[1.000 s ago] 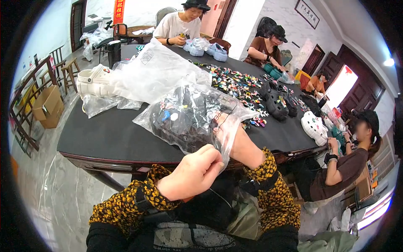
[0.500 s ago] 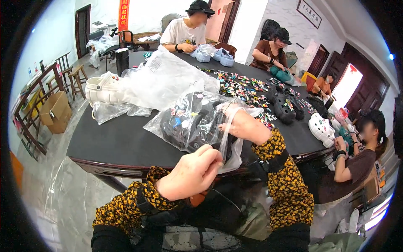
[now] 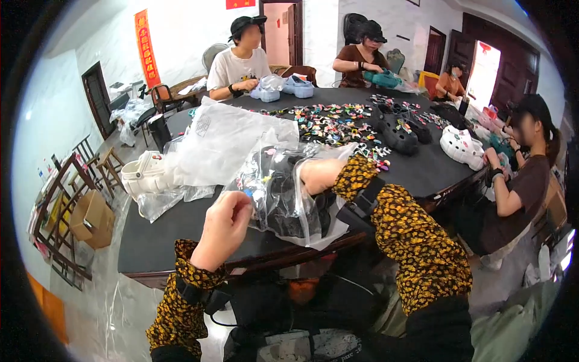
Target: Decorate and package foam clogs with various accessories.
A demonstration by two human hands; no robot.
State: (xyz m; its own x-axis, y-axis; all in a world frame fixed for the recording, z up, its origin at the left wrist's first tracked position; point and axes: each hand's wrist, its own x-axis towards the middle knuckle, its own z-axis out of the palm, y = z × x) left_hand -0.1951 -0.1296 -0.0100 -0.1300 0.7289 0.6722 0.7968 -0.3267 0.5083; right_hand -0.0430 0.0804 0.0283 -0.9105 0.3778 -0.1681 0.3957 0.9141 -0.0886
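Note:
A clear plastic bag (image 3: pixel 289 205) lies at the table's near edge with black clogs (image 3: pixel 278 181) inside, decorated with small colourful charms. My right hand (image 3: pixel 322 175) reaches in through the bag's mouth beside the clogs; its fingers are hidden by the plastic and the shoes. At the bag's left side is my left hand (image 3: pixel 224 228), its fingers curled together against the plastic. Whether they pinch the film or something small does not show. Behind the bag lies a large frosted plastic bag (image 3: pixel 223 145), partly over a white clog (image 3: pixel 145 178).
Many small colourful charms (image 3: pixel 335 123) are spread over the dark table (image 3: pixel 175 235). Black clogs (image 3: pixel 398 136) and a white clog (image 3: pixel 461 148) stand to the right. Co-workers sit around the far and right sides, handling blue clogs (image 3: pixel 283 88) and green clogs (image 3: pixel 384 78).
My left hand has moved left from the bag's mouth to its left side. My right hand has gone deeper into the bag. The whole view has shifted slightly.

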